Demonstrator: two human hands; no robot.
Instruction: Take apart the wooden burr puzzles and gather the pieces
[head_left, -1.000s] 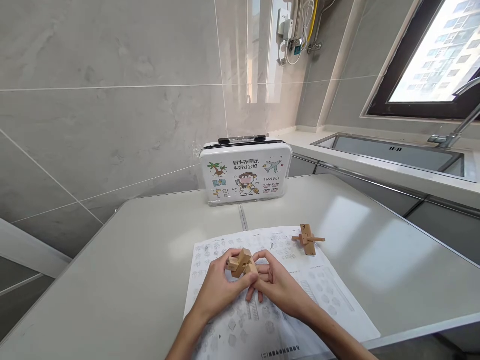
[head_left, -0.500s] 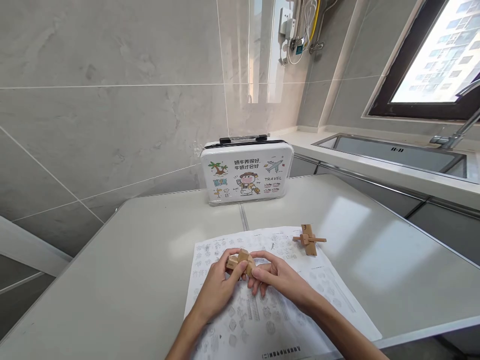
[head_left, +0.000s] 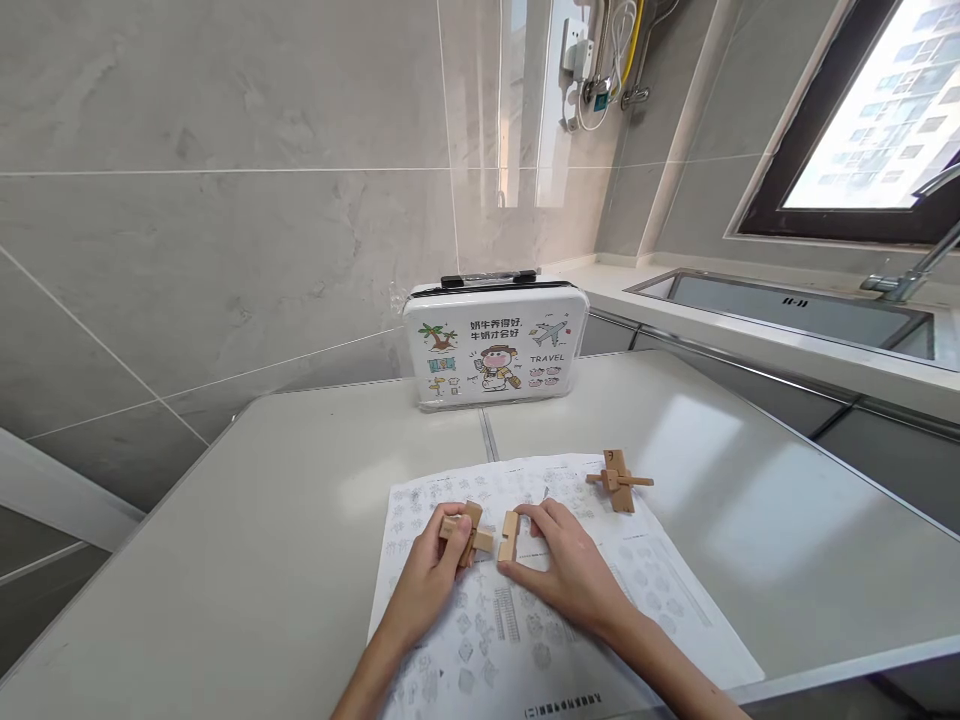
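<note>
My left hand is closed around a small cluster of interlocking wooden puzzle pieces, thumb on top and blocks sticking out at several sides. A short gap away, my right hand grips a single notched wooden block by its two ends, between thumb and fingers. The notch faces left, toward the cluster. Beneath both hands lies a printed instruction sheet with small line drawings. Another wooden puzzle assembly, cross-shaped and marked with a dark character, rests on the sheet's far right part.
A white cartoon-printed case stands upright at the back of the table, near the tiled wall. Right of the table are a counter with a sink and a faucet. The table's right edge runs beside the cabinets.
My hands have moved apart. The notched block is now separate from the cluster, in my right hand, while the cluster has shifted slightly left in my left hand.
</note>
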